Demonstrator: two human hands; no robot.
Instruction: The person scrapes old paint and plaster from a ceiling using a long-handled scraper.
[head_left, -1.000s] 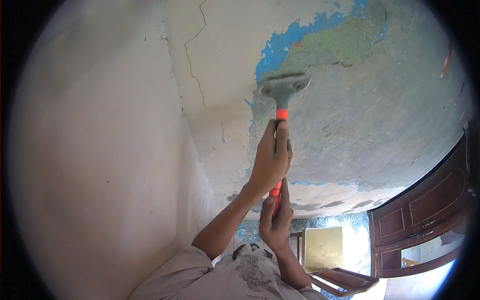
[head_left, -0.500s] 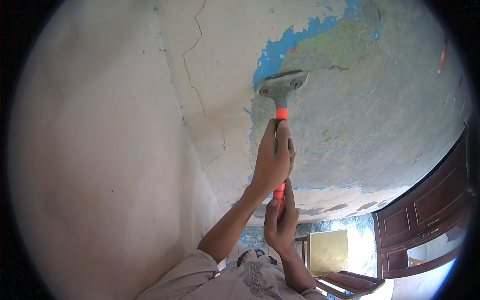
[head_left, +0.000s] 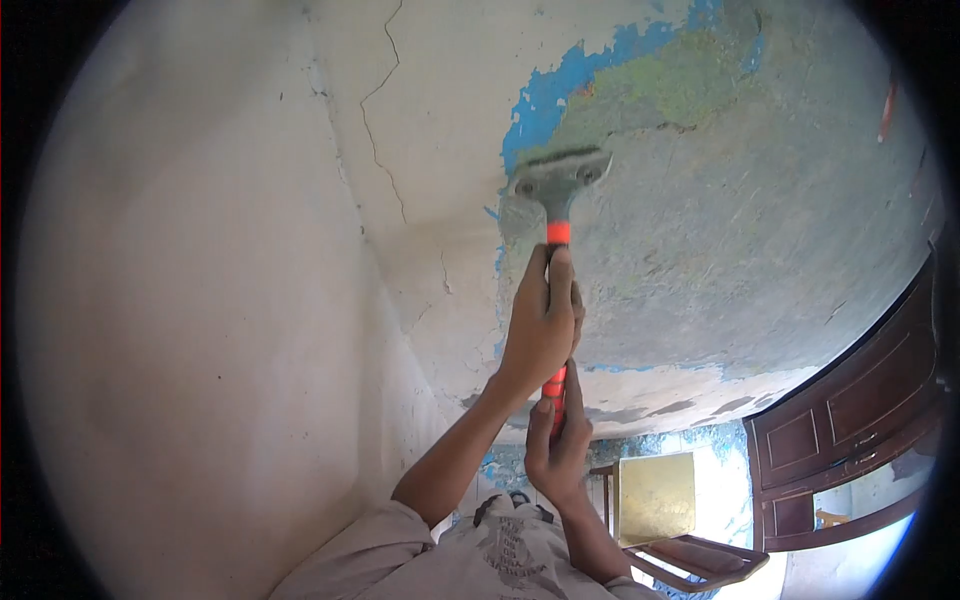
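A wide-bladed scraper (head_left: 561, 195) with an orange and black handle is held up against the wall in front of me. Its blade edge lies over the bare grey patch (head_left: 690, 230), just below a band of blue paint (head_left: 543, 110) and a greenish area (head_left: 650, 95). My left hand (head_left: 543, 318) is wrapped round the upper handle, thumb laid along it towards the head. Lower down, my right hand (head_left: 558, 455) grips the handle's end, fingers pointing up along it.
A cream wall (head_left: 200, 300) meets the scraped one at a corner on the left. Thin cracks run down the cream paint. Below right stand a wooden chair (head_left: 700, 565) and a yellowish board (head_left: 655, 500). Dark brown cabinets (head_left: 845, 425) line the right side.
The scraper and both hands have moved slightly down the wall, leaving a wider gap below the blue paint. The view has shifted a little. Both grips stay the same.
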